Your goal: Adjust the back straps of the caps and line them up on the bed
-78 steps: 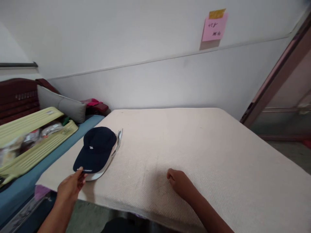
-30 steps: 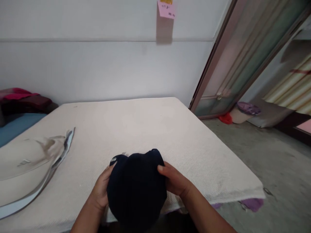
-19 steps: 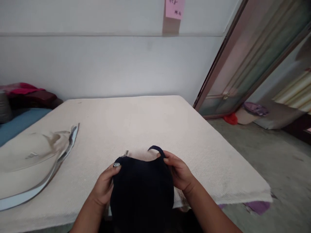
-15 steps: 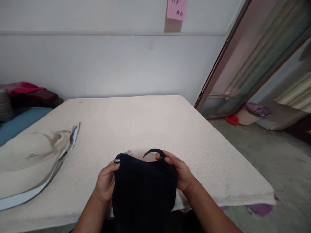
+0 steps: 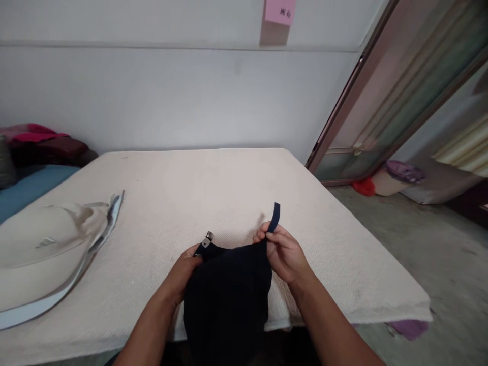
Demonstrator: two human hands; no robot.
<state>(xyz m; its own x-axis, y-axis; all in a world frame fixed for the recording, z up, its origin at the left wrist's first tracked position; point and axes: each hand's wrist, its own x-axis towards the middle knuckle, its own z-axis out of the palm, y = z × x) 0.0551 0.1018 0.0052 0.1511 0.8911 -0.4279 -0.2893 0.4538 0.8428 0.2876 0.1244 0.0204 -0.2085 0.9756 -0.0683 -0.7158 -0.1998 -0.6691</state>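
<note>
A dark navy cap [image 5: 229, 295] hangs between my two hands at the table's near edge. My left hand [image 5: 185, 272] grips its left side, beside a small metal buckle [image 5: 207, 240] that sticks up from the strap end there. At the right side my right hand [image 5: 282, 249] pinches the base of a loose navy strap [image 5: 275, 217], whose free end points upward. The buckle and the strap are apart. The cap's lower part merges with the dark area below it.
A cream cap [image 5: 46, 234] with a pale blue-grey edge lies at the left on the cream-covered table [image 5: 198, 193]. Folded cloths [image 5: 41, 147] are beyond the far left corner. A pink note [image 5: 280, 11] hangs on the wall. A bin [image 5: 400, 175] stands on the floor at right.
The strap end, earlier curved to the left, now points up above my right hand. The buckle by my left hand has come into clearer view, and the cap has turned slightly.
</note>
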